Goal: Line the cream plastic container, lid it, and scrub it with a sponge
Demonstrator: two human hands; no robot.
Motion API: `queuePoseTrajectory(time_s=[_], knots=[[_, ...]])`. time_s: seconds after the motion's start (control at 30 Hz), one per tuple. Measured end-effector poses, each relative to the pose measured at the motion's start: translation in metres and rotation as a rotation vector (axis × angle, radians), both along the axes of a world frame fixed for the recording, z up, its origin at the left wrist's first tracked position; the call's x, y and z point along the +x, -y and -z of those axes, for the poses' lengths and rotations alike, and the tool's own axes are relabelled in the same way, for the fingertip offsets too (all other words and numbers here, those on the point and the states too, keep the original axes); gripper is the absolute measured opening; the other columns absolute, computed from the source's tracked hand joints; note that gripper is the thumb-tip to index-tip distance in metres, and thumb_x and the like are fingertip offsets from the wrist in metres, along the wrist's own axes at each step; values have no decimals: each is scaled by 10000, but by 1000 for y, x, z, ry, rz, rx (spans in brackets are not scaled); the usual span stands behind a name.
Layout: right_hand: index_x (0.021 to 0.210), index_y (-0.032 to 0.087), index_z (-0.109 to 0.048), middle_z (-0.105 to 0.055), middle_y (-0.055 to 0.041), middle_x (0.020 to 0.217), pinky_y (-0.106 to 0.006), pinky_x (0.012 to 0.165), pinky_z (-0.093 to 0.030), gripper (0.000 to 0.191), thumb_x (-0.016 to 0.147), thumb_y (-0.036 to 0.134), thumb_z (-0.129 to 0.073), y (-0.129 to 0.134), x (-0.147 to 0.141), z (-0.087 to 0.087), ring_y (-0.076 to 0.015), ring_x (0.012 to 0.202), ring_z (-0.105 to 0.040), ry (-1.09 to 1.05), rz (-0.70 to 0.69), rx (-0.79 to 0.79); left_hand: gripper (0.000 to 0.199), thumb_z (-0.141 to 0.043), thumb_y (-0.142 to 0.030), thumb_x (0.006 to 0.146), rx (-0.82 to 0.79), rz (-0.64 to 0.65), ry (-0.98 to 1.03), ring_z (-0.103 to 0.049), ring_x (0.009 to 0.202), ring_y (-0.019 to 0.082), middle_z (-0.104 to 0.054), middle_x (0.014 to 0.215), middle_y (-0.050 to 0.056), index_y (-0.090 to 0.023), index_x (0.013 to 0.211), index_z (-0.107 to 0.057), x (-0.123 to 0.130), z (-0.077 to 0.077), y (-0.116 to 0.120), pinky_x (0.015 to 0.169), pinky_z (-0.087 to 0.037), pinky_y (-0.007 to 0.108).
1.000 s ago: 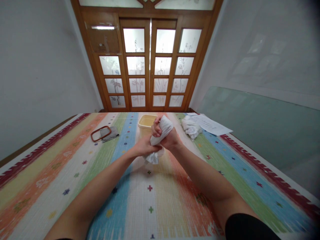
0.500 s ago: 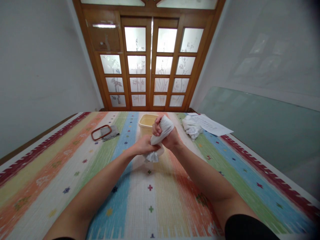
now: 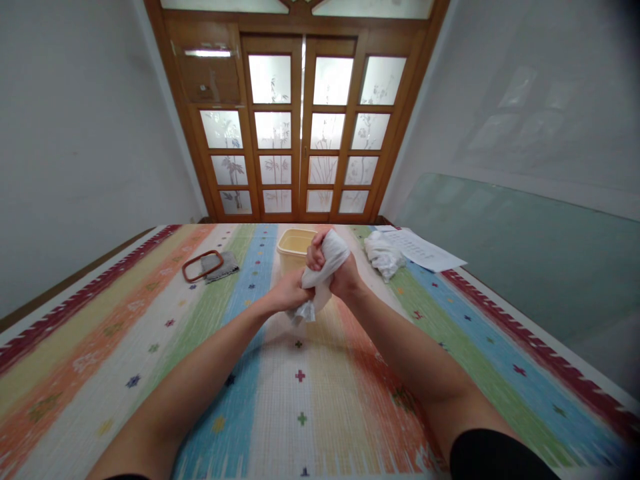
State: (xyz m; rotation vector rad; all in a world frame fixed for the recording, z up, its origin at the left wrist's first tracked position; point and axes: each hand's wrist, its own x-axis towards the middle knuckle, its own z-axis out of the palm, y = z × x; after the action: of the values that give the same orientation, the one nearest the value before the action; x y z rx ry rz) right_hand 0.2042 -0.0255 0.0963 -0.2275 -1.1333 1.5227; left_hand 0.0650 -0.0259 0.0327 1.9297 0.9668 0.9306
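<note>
A white cloth (image 3: 334, 251) is bunched and twisted between my two hands in the middle of the view. My left hand (image 3: 290, 291) is closed round its lower part, and a crumpled end hangs below. Higher up and to the right, my right hand (image 3: 345, 275) grips the upper part, its fingers curled over the far side. Just beyond my hands is a yellow plastic tub (image 3: 295, 241), partly hidden behind them. Whether the cloth touches the tub I cannot tell.
A brown oval-cornered frame (image 3: 186, 272) lies partly over a grey cloth (image 3: 228, 265) at left. On the right are a crumpled white cloth (image 3: 385, 256) and printed paper sheets (image 3: 430, 252). A striped tablecloth (image 3: 280, 413) covers the table; wooden glazed doors (image 3: 304, 127) stand beyond.
The cloth has turned slightly in my hands, and its folds between them look more twisted. A bit more of a loose fold shows beneath my right hand. Nothing else has moved.
</note>
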Motion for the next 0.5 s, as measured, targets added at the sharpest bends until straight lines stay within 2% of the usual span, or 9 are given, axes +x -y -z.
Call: queuePoseTrajectory(time_s=[0.13,0.3,0.4,0.5], knots=[[841,235,-552,-410,60,532,-226,489,-386,87,859,318,-568,0,1,1,-124,464,-400,20,15,-22,43,-529,-160,658,-36,25,-95,-426,637,116,-458,638,-44,-177,655,-490,-3,0,-1,623,-356,250],[850,239,-556,-415,63,543,-233,498,-384,99,844,336,-572,0,2,1,-126,477,-408,68,47,-6,67,-527,-129,637,-40,-37,-107,-445,621,121,-460,607,-46,-179,627,-484,-5,1,-1,614,-353,249],[849,239,-566,-420,65,544,-235,503,-378,104,829,340,-580,0,1,1,-124,481,-399,81,74,16,90,-524,-104,647,-58,-60,-72,-455,623,126,-484,613,-44,-181,622,-485,-3,3,-2,610,-369,247],[850,243,-571,-465,57,576,-245,533,-415,99,814,331,-596,-1,0,2,-139,531,-460,93,164,15,103,-518,-74,665,-57,-87,46,-489,672,138,-548,672,-33,-177,661,-525,-2,3,-4,658,-432,254]])
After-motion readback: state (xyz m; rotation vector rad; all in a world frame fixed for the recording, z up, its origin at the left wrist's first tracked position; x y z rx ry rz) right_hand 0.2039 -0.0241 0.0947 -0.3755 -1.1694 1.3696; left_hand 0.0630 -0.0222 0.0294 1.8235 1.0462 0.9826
